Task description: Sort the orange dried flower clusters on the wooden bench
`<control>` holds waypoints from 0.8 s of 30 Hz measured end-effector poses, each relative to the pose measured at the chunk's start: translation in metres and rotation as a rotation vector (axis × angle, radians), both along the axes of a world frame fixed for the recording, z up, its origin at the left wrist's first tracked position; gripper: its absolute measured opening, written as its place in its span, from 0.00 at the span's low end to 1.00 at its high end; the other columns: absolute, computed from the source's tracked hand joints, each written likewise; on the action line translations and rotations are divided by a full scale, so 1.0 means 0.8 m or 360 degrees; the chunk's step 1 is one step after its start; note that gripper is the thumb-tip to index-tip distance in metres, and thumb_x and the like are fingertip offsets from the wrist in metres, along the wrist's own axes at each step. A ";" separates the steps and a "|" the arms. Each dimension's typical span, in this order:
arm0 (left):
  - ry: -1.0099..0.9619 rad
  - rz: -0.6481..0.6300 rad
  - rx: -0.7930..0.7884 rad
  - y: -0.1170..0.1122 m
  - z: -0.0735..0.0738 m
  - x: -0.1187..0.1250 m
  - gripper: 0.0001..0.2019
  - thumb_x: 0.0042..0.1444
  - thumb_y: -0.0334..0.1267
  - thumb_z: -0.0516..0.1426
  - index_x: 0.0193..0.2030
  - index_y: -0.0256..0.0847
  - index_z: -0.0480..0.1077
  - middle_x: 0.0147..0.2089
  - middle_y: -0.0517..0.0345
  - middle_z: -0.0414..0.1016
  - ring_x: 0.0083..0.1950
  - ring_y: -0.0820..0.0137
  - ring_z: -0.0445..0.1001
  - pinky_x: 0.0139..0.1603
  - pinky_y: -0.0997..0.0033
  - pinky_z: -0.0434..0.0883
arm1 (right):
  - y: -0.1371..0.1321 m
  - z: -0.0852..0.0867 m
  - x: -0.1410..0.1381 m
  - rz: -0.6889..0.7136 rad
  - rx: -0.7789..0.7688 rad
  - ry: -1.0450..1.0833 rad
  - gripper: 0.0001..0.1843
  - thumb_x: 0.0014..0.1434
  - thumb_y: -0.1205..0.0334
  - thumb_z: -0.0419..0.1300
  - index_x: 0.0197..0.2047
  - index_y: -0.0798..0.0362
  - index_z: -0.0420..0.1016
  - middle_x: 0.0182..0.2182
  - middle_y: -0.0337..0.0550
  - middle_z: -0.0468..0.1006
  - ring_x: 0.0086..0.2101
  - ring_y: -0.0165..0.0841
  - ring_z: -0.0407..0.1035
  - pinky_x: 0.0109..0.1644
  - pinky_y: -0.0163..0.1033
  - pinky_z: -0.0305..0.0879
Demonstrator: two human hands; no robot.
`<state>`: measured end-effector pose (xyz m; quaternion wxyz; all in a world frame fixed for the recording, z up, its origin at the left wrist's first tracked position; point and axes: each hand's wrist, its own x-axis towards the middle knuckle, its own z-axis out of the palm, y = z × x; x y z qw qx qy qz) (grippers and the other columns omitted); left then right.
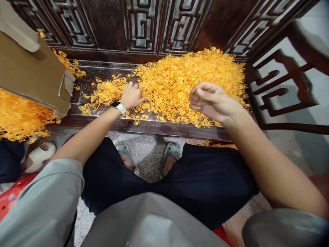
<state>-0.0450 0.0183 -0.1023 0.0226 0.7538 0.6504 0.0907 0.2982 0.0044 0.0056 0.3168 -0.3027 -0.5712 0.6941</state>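
Cardboard box (31, 75) at the far left, tipped with its open mouth downward, and loose orange pieces (20, 116) piled under it. Beside that, low down, another person's foot in a pale sandal (38, 154).

Next comes the seated person's left arm, which runs up and rightward from a grey sleeve, a watch (118, 106) on the wrist. The left hand (132, 96) lies palm down on the thin left fringe of the orange heap (180, 79). Its fingers (140, 99) are bent and their tips press into the pieces; I cannot tell whether they pinch any.

The heap lies on the dark wooden counter (154, 128), with its long axis running left to right along the carved back (144, 24). It is sparse and flat at the left, and thick and high at the right, where it leans against that back.

The right hand (210, 101) is held up over the heap's near right part, clear of it. The wrist is bent and the knuckles point left. Its fingers (199, 97) curl in toward the palm, loosely closed; whether anything sits inside them I cannot tell.

Farthest right stands the curved wooden armrest (282, 89).
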 end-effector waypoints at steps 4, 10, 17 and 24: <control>-0.0184 0.0204 0.0080 0.018 0.010 -0.003 0.16 0.69 0.43 0.56 0.46 0.34 0.82 0.53 0.33 0.81 0.63 0.40 0.72 0.66 0.38 0.66 | -0.003 -0.017 -0.015 0.0026 -0.0152 -0.0087 0.18 0.54 0.53 0.80 0.35 0.50 0.77 0.27 0.36 0.70 0.26 0.26 0.58 0.30 0.38 0.56; -0.1139 0.0338 0.0591 0.047 0.053 -0.060 0.13 0.66 0.49 0.61 0.45 0.43 0.80 0.47 0.48 0.84 0.49 0.58 0.78 0.60 0.55 0.73 | 0.005 -0.024 -0.010 -0.0057 -0.0188 -0.0150 0.16 0.56 0.54 0.79 0.37 0.51 0.78 0.28 0.36 0.71 0.26 0.26 0.61 0.30 0.38 0.57; -0.1876 0.0122 0.1078 0.038 0.093 -0.070 0.18 0.61 0.59 0.66 0.41 0.49 0.69 0.39 0.55 0.78 0.44 0.63 0.78 0.45 0.62 0.75 | 0.009 -0.038 -0.015 -0.0095 -0.0184 -0.0214 0.19 0.53 0.51 0.80 0.36 0.52 0.79 0.28 0.38 0.73 0.26 0.27 0.62 0.29 0.38 0.57; -0.2227 0.0039 0.0475 -0.017 0.116 -0.019 0.19 0.60 0.57 0.68 0.45 0.51 0.67 0.39 0.58 0.75 0.46 0.64 0.81 0.41 0.66 0.75 | 0.001 -0.044 -0.042 -0.0112 -0.0240 -0.0210 0.21 0.57 0.45 0.78 0.39 0.52 0.80 0.38 0.46 0.79 0.31 0.29 0.68 0.27 0.37 0.66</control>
